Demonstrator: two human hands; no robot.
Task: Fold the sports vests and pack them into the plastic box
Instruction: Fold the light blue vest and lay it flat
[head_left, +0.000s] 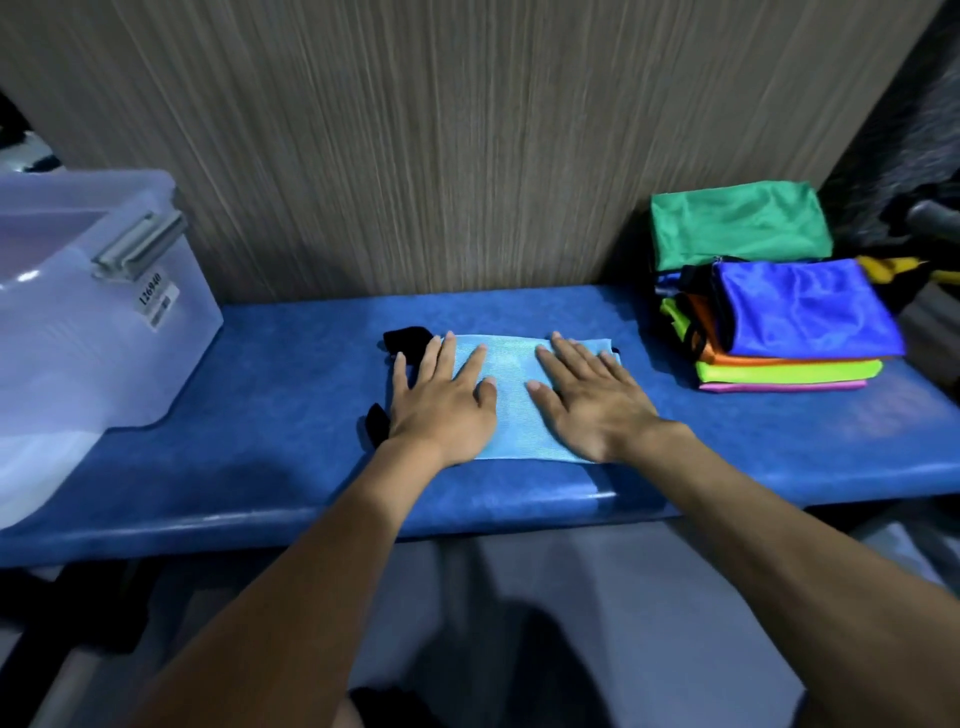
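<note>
I see both hands flat on a folded light-blue vest (511, 395) that lies near the middle of the blue bench (291, 415), close to its front edge. My left hand (444, 402) rests palm down on the left part of the vest, fingers spread and stretched out, gripping nothing; its outer fingers reach past the cloth edge onto black trim (408, 338) that sticks out at the far left corner. A second bit of black trim (375, 423) shows just beside the left wrist. My right hand (589, 400) lies palm down on the right part, fingers also spread and straight, holding nothing, only pressing on the fabric. The two thumbs point toward each other with a strip of bare cloth between them.

The plastic box (78, 332) stands at the left end of the bench, well apart from the vest. It is translucent, with a grey latch (140, 244) on its near rim and a white label (158, 299) on its side. I cannot tell what lies inside.

At the right end sits a pile of folded vests (779, 322): green at the back, blue on top in front, then orange, yellow-green and pink edges below. A wood-grain panel (441, 145) rises behind the bench.
</note>
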